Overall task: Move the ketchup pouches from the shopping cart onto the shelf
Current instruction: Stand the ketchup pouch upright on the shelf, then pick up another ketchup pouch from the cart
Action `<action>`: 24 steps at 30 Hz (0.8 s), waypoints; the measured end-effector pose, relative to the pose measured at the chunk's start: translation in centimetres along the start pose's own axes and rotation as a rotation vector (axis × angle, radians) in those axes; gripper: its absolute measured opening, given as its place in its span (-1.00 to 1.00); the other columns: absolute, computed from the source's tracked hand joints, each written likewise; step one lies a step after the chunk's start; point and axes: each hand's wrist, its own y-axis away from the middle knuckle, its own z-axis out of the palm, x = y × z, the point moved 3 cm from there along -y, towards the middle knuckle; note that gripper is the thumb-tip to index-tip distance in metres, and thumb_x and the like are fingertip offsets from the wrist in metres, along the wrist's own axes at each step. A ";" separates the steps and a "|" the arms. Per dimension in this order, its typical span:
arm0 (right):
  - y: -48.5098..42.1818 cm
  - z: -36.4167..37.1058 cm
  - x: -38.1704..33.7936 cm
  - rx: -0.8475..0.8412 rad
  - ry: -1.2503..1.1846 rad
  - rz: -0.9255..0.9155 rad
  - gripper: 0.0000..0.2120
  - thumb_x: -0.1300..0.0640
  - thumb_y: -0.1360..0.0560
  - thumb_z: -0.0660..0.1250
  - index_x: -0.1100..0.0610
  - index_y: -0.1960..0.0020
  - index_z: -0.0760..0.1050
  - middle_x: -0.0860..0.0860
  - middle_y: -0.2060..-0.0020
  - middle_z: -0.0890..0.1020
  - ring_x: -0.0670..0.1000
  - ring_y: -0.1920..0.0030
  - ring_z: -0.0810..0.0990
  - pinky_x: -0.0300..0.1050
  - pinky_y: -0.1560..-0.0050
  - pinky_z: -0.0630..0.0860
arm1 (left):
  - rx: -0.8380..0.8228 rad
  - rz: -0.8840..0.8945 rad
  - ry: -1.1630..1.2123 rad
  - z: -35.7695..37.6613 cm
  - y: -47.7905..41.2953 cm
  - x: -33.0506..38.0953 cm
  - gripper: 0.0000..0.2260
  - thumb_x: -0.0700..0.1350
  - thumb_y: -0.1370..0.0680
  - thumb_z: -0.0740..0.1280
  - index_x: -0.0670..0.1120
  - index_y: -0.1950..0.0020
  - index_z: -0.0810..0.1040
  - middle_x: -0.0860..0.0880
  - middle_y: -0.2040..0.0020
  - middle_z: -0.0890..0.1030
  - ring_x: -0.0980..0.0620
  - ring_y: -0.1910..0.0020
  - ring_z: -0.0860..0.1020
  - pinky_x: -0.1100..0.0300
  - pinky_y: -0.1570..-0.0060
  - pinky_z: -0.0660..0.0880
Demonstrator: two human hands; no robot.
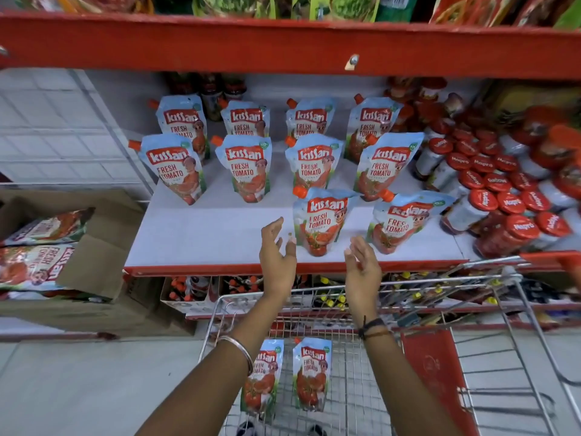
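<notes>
Nearest you, two ketchup pouches (311, 372) stand in the wire shopping cart (352, 404), between your forearms. Above the cart's front rim, your left hand (276, 250) and right hand (361, 265) are both empty with fingers loosely spread, palms facing each other, just in front of the shelf (204, 234) edge. Between and just beyond them stands the nearest shelved pouch (320, 218), with another to its right. Farther back, two rows of four pouches stand upright; red-lidded jars (490, 184) crowd the right, somewhat blurred.
</notes>
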 end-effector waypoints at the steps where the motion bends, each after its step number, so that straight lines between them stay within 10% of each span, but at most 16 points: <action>1: 1.2 -0.6 1.1 0.010 -0.008 0.005 -0.64 0.22 -0.54 0.23 0.23 -0.33 0.36 0.04 -0.15 0.51 -0.03 -0.15 0.50 -0.47 -0.06 0.47 | 0.005 0.032 -0.012 -0.4 1.0 -0.5 -0.67 -0.29 -0.52 0.25 -0.17 -0.28 0.33 -0.02 -0.27 0.45 0.22 -0.21 0.42 0.28 -0.30 0.36; 7: 6.2 -3.7 11.6 0.027 -0.082 0.273 -0.77 0.30 -0.54 0.20 0.29 -0.18 0.44 0.17 -0.02 0.56 -0.09 0.00 0.60 -0.27 -0.11 0.51 | -0.110 0.018 -0.120 -1.3 8.0 -7.3 -0.76 -0.23 -0.56 0.20 -0.17 -0.24 0.37 -0.07 -0.18 0.48 0.32 -0.10 0.46 0.52 -0.05 0.41; 10: 7.4 -5.9 18.7 0.093 -0.096 0.467 -0.76 0.32 -0.54 0.16 0.29 0.12 0.60 0.07 0.39 0.59 -0.04 0.44 0.60 -0.28 0.34 0.59 | -0.258 -0.214 -0.243 -0.6 11.2 -13.3 -0.70 -0.22 -0.56 0.21 -0.22 -0.29 0.34 -0.18 -0.22 0.46 0.02 -0.15 0.46 0.22 -0.15 0.44; 13: 8.6 -6.3 23.8 0.042 0.020 0.613 -0.87 0.17 -0.18 0.55 0.12 0.40 0.59 -0.06 0.55 0.62 -0.11 0.50 0.60 -0.32 0.36 0.59 | -0.399 -0.447 -0.343 0.2 13.4 -19.3 -0.74 -0.25 -0.53 0.24 -0.32 -0.19 0.42 -0.30 -0.17 0.49 -0.26 -0.17 0.48 -0.03 -0.16 0.43; 16: 9.7 -4.8 27.2 -0.142 0.240 0.876 -0.78 -0.11 -0.35 0.40 -0.12 0.29 0.35 -0.28 0.55 0.60 -0.30 0.41 0.57 -0.41 0.27 0.47 | -0.429 -0.624 -0.394 0.2 14.3 -23.7 -0.73 -0.24 -0.52 0.25 -0.35 -0.17 0.45 -0.33 -0.17 0.51 -0.31 -0.19 0.47 -0.05 -0.20 0.41; 18: 10.1 -4.6 30.2 -0.194 0.342 0.935 -0.74 0.09 -0.48 0.31 -0.10 0.29 0.29 -0.11 0.47 0.54 -0.11 0.35 0.52 -0.15 0.08 0.44 | -0.455 -0.771 -0.426 -0.3 14.8 -26.1 -0.71 -0.19 -0.55 0.21 -0.28 -0.23 0.41 -0.26 -0.24 0.50 -0.23 -0.24 0.46 -0.02 -0.24 0.41; 22: 9.7 -4.5 35.6 -0.279 0.353 1.024 -0.91 0.22 -0.47 0.31 0.25 0.12 0.48 0.15 0.26 0.64 0.14 0.29 0.57 0.14 0.11 0.55 | -0.495 -0.918 -0.495 0.3 15.5 -30.7 -0.71 -0.14 -0.56 0.20 -0.22 -0.25 0.43 -0.24 -0.28 0.51 -0.20 -0.24 0.48 -0.02 -0.26 0.45; 24: 9.7 -5.1 39.9 -0.295 0.390 1.051 -0.64 0.15 -0.39 0.34 0.37 -0.09 0.47 0.26 0.18 0.69 0.12 0.34 0.64 0.19 0.13 0.59 | -0.546 -0.939 -0.544 1.1 15.7 -31.8 -0.70 -0.17 -0.58 0.16 -0.26 -0.27 0.43 -0.25 -0.30 0.49 -0.20 -0.27 0.45 0.21 -0.15 0.44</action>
